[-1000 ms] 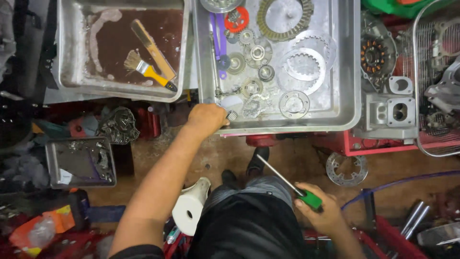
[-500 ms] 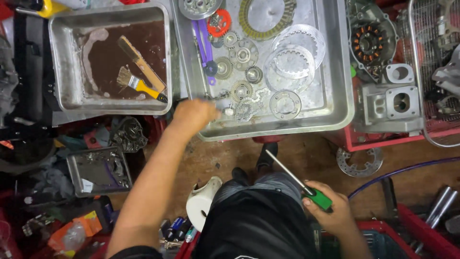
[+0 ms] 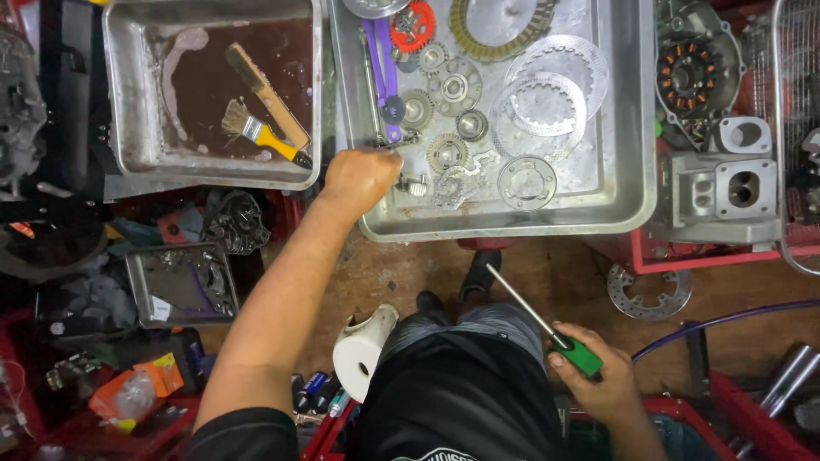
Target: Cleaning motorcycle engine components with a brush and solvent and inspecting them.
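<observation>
Brown workshop floor [image 3: 401, 273], cluttered, seen from above, with metal trays and red crates.

Left hand [image 3: 357, 179] curled over the near left corner of the large steel tray [image 3: 636, 128], fingers closed around a small metal part by the tray's left wall; part itself mostly hidden, kind not clear. Right hand [image 3: 598, 380] low beside the lap, wrapped tight around the green handle of a screwdriver [image 3: 547, 329], shaft slanting up and left over the floor, tip just short of the tray's near rim.

Just beside the left hand, inside the tray: small gears [image 3: 448, 152] and a toothed sprocket, a purple lever [image 3: 382, 68] along the left wall, a red gear [image 3: 413, 26] at the far edge. Toward the tray's middle and right: flat steel clutch plates [image 3: 540, 107], a ringed plate [image 3: 527, 182] near the front rim, a friction disc [image 3: 502, 26] at the far rim.

Left of that tray, touching or nearly so: a second steel tray [image 3: 120, 102] with brown residue, holding a yellow-handled paintbrush [image 3: 260, 132] and a wooden-handled brush [image 3: 265, 90].

Right of the large tray: a stator coil [image 3: 692, 77] and a grey engine cylinder block [image 3: 726, 183] on a red crate. On the floor near the right hand: a brake disc [image 3: 649, 294] and a purple cable [image 3: 735, 320]. Near the left knee: a white roll [image 3: 363, 350]. Far left: a small dark tray [image 3: 179, 286].
</observation>
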